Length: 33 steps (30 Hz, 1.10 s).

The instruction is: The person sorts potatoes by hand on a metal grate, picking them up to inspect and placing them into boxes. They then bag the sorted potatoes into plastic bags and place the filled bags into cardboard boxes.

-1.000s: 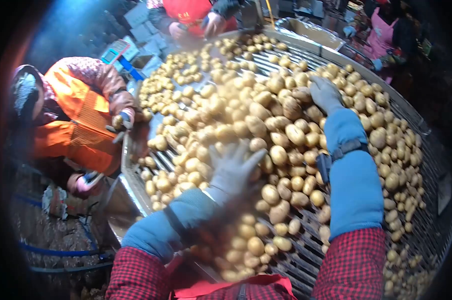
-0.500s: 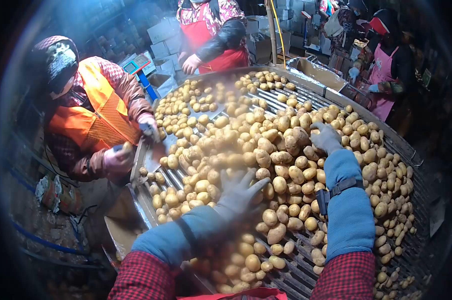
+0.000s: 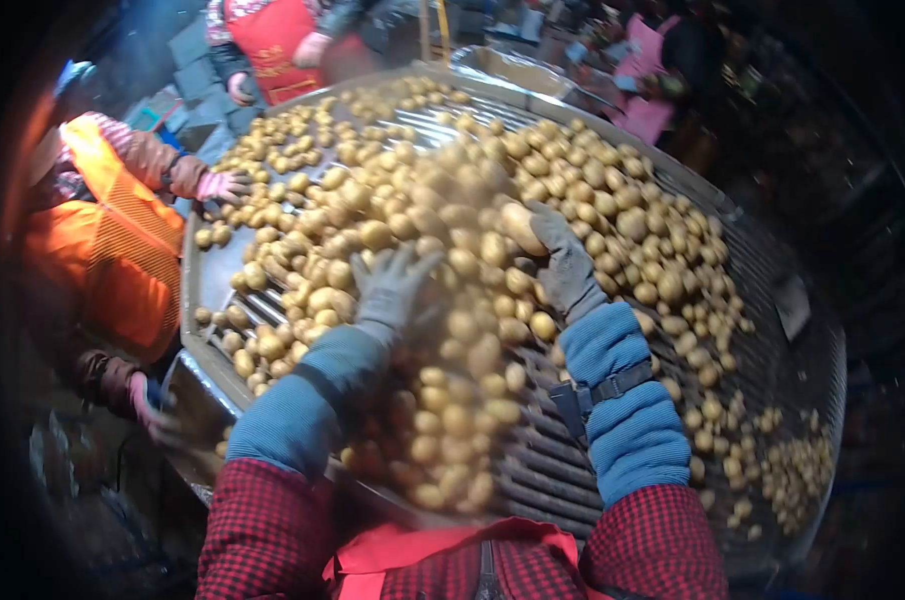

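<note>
Many yellow-brown potatoes (image 3: 373, 235) lie heaped over a large slatted metal table (image 3: 543, 470). My left hand (image 3: 393, 290), in a grey glove, is spread with its fingers apart over the middle-left of the heap, palm down, touching or just above the potatoes. My right hand (image 3: 563, 262), gloved alike, has its fingers wrapped round a larger potato (image 3: 523, 228) at the heap's centre right. A smudge blurs the potatoes between and below my hands.
A co-worker in an orange vest (image 3: 133, 240) stands at the left edge, one gloved hand on the potatoes. People in a red apron (image 3: 273, 45) and a pink apron (image 3: 645, 75) stand beyond the far rim. A lined box (image 3: 518, 72) adjoins that rim. Small potatoes (image 3: 793, 475) lie at the right.
The view has shifted. My right hand has moved inward and closed round a larger potato. My left hand has moved forward, still spread. The orange-vested co-worker's hand has reached onto the potatoes.
</note>
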Available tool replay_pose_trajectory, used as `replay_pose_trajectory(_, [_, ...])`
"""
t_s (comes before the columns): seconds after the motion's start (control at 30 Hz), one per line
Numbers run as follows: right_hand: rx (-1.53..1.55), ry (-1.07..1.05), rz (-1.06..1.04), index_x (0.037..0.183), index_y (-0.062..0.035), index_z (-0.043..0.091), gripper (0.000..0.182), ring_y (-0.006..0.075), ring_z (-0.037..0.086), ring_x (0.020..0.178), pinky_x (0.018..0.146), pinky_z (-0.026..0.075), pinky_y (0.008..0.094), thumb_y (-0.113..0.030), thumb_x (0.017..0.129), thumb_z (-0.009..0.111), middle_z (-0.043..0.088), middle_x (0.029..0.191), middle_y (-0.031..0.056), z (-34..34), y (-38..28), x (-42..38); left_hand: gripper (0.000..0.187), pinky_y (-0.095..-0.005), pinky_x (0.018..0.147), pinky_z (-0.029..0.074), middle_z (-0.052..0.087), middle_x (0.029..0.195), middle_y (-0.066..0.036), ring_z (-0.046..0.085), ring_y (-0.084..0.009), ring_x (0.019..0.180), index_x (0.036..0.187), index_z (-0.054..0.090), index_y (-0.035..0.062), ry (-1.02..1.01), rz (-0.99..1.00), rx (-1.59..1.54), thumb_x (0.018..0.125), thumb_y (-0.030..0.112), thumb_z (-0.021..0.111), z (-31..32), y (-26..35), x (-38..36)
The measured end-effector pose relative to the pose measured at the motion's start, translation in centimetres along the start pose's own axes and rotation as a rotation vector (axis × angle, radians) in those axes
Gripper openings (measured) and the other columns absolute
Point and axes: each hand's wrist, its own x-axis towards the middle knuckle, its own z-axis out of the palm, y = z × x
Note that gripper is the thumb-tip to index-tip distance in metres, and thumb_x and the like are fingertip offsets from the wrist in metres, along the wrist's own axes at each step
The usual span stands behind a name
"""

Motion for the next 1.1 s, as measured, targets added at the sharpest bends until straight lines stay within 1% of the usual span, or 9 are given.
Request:
replay_pose_trajectory(0.13, [0.358,0.007,0.262,0.140,-0.0134,0.061,0.049,0.0136,0.067,0.091,0.072,0.056,0.0244,-0.048,0.108,0.047,0.069,0.123,0.0060,0.7,0.5,-6.0,0.077,-0.0750,0.118,0.015,0.044,0.157,-0.012,0.040,-0.0368,0.144,0.153,0.046,0.0346,0.021,0.002,-0.018,0.084,0.052,0.076,0.1,-0.1,-0.1])
replay_pose_trajectory(0.2, [-0.352,0.192,-0.282,0.132,-0.0103,0.064,0.054,0.0171,0.069,0.085,0.069,0.056,0.0257,-0.053,0.108,0.043,0.072,0.112,0.0098,3.5,2.5,-10.0,0.076,-0.0770,0.116,0.017,0.043,0.157,-0.010,0.040,-0.0325,0.143,0.152,0.045,0.0341,0.031,0.010,-0.020,0.085,0.051,0.076,-0.1,0.0,-0.4])
replay_pose_trajectory(0.33, [0.107,0.281,0.083,0.118,-0.0036,0.068,0.076,0.0207,0.071,0.077,0.061,0.055,0.0273,-0.071,0.102,0.036,0.074,0.090,0.0111,5.8,-0.8,-14.5,0.083,-0.0767,0.117,0.016,0.038,0.161,-0.011,0.037,-0.0346,0.146,0.155,0.041,0.0318,-0.075,-0.002,-0.018,0.083,0.048,0.078,-1.7,0.6,-1.2])
replay_pose_trajectory(0.43, [-0.067,0.229,-0.083,0.120,-0.0009,0.068,0.077,0.0211,0.072,0.076,0.060,0.056,0.0294,-0.069,0.102,0.037,0.074,0.092,0.0111,6.5,-0.1,-17.6,0.087,-0.0731,0.118,0.016,0.038,0.162,-0.014,0.035,-0.0364,0.148,0.157,0.041,0.0269,-0.054,0.026,-0.105,0.081,0.051,0.078,-1.8,0.0,-3.0])
replay_pose_trajectory(0.53, [0.381,0.013,0.126,0.132,-0.0025,0.061,0.059,0.0206,0.072,0.091,0.074,0.060,0.0317,-0.053,0.105,0.047,0.072,0.107,0.0106,5.5,2.9,-16.8,0.076,-0.0585,0.112,0.034,0.057,0.142,-0.020,0.053,-0.0395,0.129,0.155,0.046,0.0207,0.314,0.112,-0.474,0.089,0.051,0.069,-1.9,-0.6,-5.8])
replay_pose_trajectory(0.63, [0.361,-0.087,0.139,0.141,-0.0063,0.056,0.048,0.0219,0.068,0.108,0.088,0.060,0.0333,-0.039,0.106,0.053,0.068,0.123,0.0078,6.6,4.6,-18.1,0.062,-0.0449,0.108,0.046,0.062,0.138,-0.023,0.059,-0.0383,0.128,0.148,0.052,0.0104,0.089,-0.105,-1.078,0.100,0.048,0.061,-4.7,1.2,-10.4])
replay_pose_trajectory(0.67, [0.242,0.014,0.124,0.141,-0.0059,0.056,0.049,0.0222,0.069,0.106,0.087,0.060,0.0328,-0.038,0.105,0.053,0.067,0.123,0.0074,8.8,4.3,-19.2,0.054,-0.0342,0.097,0.052,0.068,0.118,-0.011,0.064,-0.0184,0.107,0.149,0.050,0.0063,0.020,-0.116,-1.101,0.107,0.039,0.056,-4.3,1.3,-11.7])
replay_pose_trajectory(0.93, [-0.266,-0.212,-0.123,0.150,0.0004,0.047,0.051,0.0186,0.059,0.119,0.099,0.050,0.0293,-0.023,0.106,0.056,0.059,0.138,0.0131,16.4,8.7,-21.9,0.047,-0.0266,0.076,0.050,0.063,0.111,-0.002,0.059,-0.0109,0.092,0.142,0.055,0.0061,-0.015,-0.367,-1.791,0.109,0.040,0.051,-8.4,1.5,-20.9])
replay_pose_trajectory(1.1, [-0.415,-0.445,-0.047,0.155,-0.0008,0.042,0.056,0.0252,0.048,0.140,0.118,0.037,0.0355,-0.019,0.104,0.057,0.052,0.150,0.0183,19.4,8.8,-24.4,0.035,-0.0331,0.089,0.058,0.066,0.119,-0.004,0.066,-0.0184,0.107,0.133,0.057,0.0095,0.088,-0.512,-2.072,0.106,0.030,0.062,-4.0,-0.3,-24.8])
